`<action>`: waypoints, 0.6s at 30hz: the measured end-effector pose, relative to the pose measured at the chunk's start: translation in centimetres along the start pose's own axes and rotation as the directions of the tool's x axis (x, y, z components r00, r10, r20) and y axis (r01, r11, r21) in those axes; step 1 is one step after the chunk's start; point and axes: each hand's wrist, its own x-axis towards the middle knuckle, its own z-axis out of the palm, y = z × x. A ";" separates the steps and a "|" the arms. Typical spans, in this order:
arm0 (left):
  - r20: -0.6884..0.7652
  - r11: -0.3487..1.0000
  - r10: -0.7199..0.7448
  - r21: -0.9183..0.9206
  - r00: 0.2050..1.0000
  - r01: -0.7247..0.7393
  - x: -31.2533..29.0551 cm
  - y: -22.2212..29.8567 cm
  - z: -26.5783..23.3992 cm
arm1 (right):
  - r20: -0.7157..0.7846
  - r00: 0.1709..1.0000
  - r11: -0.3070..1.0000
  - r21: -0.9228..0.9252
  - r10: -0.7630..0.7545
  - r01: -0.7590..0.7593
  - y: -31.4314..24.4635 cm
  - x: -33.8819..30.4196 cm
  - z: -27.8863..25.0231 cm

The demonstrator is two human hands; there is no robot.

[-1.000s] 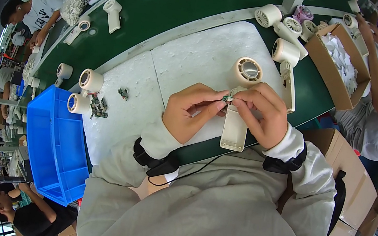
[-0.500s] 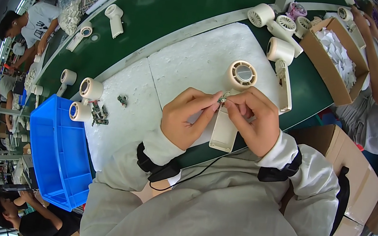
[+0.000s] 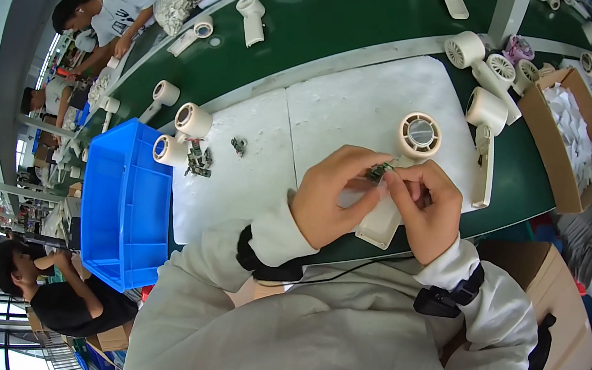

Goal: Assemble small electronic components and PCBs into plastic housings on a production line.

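On the left, a blue plastic bin [image 3: 124, 210] stood just beside a white foam sheet [image 3: 230, 198] laid over the green bench [image 3: 521, 179]. Two cream cylindrical fan heads [image 3: 194, 120] rested near the sheet's left edge, with a jumbled cluster of green circuit boards [image 3: 200, 160] touching or close against them. A single dark green loose board [image 3: 238, 147] lay a little apart, to their right.

The left hand [image 3: 330, 199] had a narrow grip, thumb and finger closed on a small green circuit board with pale parts [image 3: 380, 171]. That board was held up between the two hands, above the cream plastic open handle shell [image 3: 378, 228] and just below a cream round fan head with a silvery centre [image 3: 419, 134]. The right hand [image 3: 429, 207] met the board's right side with bunched fingertips; whether they pinched the board or a thin lead could not be told.

An uneven pull between the hands could strain a joint or lead, and too hard a squeeze could flex the board. A slip would probably drop it into the shell.

Farther right, a cream fan with an open handle [image 3: 488, 110] stood near a brown cardboard box [image 3: 547, 161] of white pieces.
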 end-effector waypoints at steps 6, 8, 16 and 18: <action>0.349 0.701 -0.427 -0.455 0.834 0.549 2.0 -2.0 -2.2 | 0.047 0.997 0.986 0.158 -0.059 0.051 0.9 0.8 -0.9; 0.387 0.647 -0.466 -0.464 0.795 0.605 5.7 -2.6 -4.7 | -0.026 0.999 0.985 0.164 -0.047 0.050 0.8 1.0 -1.2; -0.370 0.882 -0.018 0.431 0.929 0.189 23.1 -18.5 -11.1 | 0.120 0.979 0.986 0.030 -0.166 0.164 0.6 1.0 -1.5; -0.451 0.604 0.135 0.743 0.882 0.288 24.8 -20.7 -14.8 | 0.136 0.968 0.977 -0.001 -0.211 0.213 0.8 1.0 -1.8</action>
